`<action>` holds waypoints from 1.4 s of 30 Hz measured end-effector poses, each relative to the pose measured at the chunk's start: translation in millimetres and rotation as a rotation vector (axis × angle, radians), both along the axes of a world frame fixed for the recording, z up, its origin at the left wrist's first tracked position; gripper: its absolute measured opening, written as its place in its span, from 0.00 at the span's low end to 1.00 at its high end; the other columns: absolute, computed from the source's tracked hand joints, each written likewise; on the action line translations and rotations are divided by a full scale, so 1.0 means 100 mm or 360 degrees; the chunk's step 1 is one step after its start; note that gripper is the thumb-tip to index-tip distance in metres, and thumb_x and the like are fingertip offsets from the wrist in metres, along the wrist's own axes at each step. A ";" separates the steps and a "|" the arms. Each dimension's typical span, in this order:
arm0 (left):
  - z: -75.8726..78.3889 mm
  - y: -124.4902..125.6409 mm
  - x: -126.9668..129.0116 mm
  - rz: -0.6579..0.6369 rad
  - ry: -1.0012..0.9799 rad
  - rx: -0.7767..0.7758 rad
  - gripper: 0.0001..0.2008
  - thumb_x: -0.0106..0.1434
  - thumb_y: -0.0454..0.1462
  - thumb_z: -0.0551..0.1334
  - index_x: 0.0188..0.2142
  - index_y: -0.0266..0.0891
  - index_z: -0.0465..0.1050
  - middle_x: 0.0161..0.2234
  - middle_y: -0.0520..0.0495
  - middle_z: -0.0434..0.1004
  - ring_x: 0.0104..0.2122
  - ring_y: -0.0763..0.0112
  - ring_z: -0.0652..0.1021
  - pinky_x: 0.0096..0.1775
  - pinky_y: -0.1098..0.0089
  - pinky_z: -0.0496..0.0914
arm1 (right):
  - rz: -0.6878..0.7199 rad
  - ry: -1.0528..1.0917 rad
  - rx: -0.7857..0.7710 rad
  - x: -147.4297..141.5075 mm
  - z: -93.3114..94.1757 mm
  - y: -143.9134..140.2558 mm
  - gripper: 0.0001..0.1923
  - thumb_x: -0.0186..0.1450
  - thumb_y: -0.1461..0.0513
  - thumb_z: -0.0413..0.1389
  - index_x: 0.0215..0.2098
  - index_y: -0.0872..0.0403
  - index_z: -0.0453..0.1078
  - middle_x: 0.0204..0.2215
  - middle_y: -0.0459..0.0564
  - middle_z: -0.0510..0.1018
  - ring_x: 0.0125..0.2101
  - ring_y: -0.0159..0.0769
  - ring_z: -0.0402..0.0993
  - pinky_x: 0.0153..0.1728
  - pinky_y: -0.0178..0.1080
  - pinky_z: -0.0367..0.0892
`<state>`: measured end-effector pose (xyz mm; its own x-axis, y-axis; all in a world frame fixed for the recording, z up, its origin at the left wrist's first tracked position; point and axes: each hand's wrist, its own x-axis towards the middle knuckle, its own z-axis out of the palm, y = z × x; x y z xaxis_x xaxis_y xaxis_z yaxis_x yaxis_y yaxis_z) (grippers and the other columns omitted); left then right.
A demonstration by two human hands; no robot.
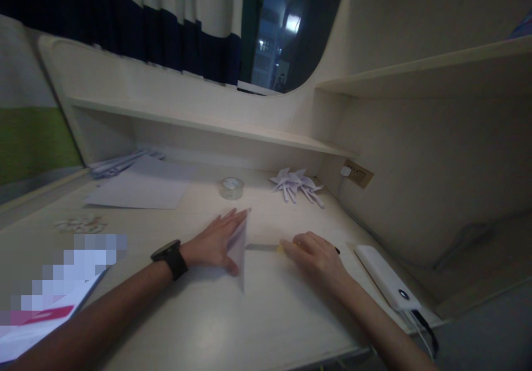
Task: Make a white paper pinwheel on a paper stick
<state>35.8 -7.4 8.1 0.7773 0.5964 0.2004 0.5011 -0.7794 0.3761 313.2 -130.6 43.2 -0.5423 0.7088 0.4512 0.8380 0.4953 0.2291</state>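
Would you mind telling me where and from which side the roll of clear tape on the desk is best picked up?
I would pinch the tape roll across its outer rim, coming straight down from above. It lies flat on the desk with its hole facing up, standing alone behind the left hand and the folded paper, so nothing crowds its rim. A finger in the hole and a thumb outside should also work.

left hand [216,242] flat on folded paper [239,249] | right hand [316,257] just beside it, fingers curled on a ruler [261,247] | tape roll [231,187] beyond left hand | folded paper shapes [296,184] beyond right hand | white power bank [386,277] right of right hand
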 end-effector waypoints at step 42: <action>-0.13 -0.19 -0.05 0.0295 0.0230 0.0100 0.31 0.63 0.57 0.48 0.64 0.56 0.48 0.64 0.49 0.53 0.61 0.37 0.53 0.54 0.34 0.46 | -0.0243 0.0415 -0.0801 0.03 -0.25 0.07 0.13 0.62 0.66 0.52 0.44 0.53 0.70 0.39 0.51 0.71 0.36 0.35 0.70 0.39 0.35 0.63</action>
<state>30.5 -26.3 -5.0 0.6790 0.7213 0.1364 0.6827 -0.6888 0.2439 316.5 -123.6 18.4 -0.3335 0.9317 0.1438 0.9055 0.3590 -0.2261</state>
